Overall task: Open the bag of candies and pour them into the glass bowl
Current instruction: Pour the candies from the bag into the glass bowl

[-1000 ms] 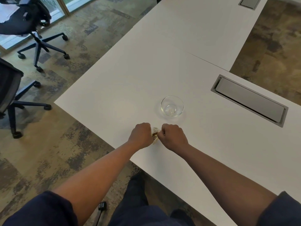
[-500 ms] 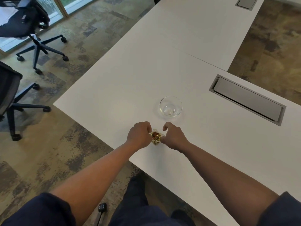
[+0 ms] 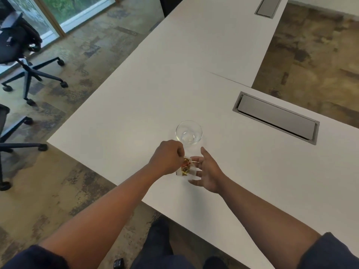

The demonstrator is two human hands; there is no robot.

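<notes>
A small clear bag of candies [image 3: 186, 167] with gold and red wrappers sits near the front edge of the white table [image 3: 136, 105]. My left hand [image 3: 167, 157] is closed on the bag's top left part. My right hand [image 3: 208, 172] is beside the bag on its right, fingers spread, fingertips at or near the clear plastic; whether it holds the bag I cannot tell. An empty glass bowl [image 3: 188, 133] stands upright just beyond both hands.
A grey cable hatch [image 3: 275, 117] is set into the table to the right. A second hatch [image 3: 265, 8] lies on the far table. Two black office chairs [image 3: 21, 47] stand on the floor to the left. The table's edge runs just below my hands.
My right hand went from a closed fist on the bag to spread fingers and drew to the right. The bag shows more between the hands. My left hand kept its grip.
</notes>
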